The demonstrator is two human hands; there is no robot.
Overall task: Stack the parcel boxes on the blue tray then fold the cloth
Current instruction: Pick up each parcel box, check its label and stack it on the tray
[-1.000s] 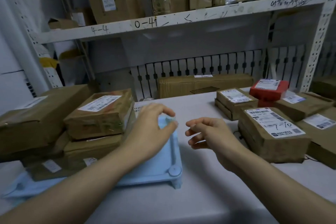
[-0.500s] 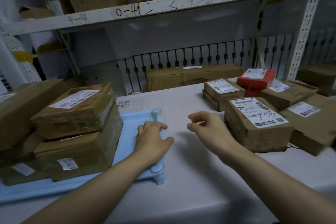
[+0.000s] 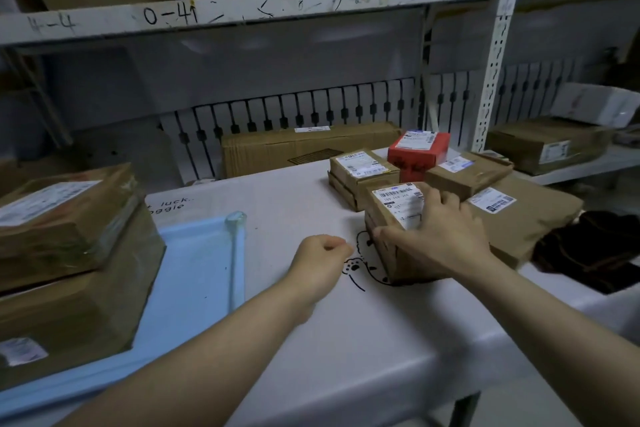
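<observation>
Hands: right hand (image 3: 440, 236) is spread over a labelled parcel box (image 3: 391, 218), thumb on its near-left corner and fingers (image 3: 433, 199) across the top, clasping it; left hand (image 3: 320, 258) is loosely curled, holding nothing, just left of that box.
Bench: white-covered bench (image 3: 346, 340) with a small cartoon drawing printed under the gripped box.
Blue tray: blue tray (image 3: 194, 288) sits at the left of the bench, its right part bare.
Already stacked: two brown parcels (image 3: 62, 253) sit one on the other on the tray's left side.
Still to move: behind and right of the gripped box are a taped brown box (image 3: 360, 170), a red box (image 3: 419, 152), a flat brown box (image 3: 467, 173) and a large brown parcel (image 3: 526, 218).
Cloth: dark cloth (image 3: 588, 250) lies crumpled at the far right edge, unfolded.
Progress: stacking looks partly done, perhaps under halfway; several boxes and the whole folding step remain.
</observation>
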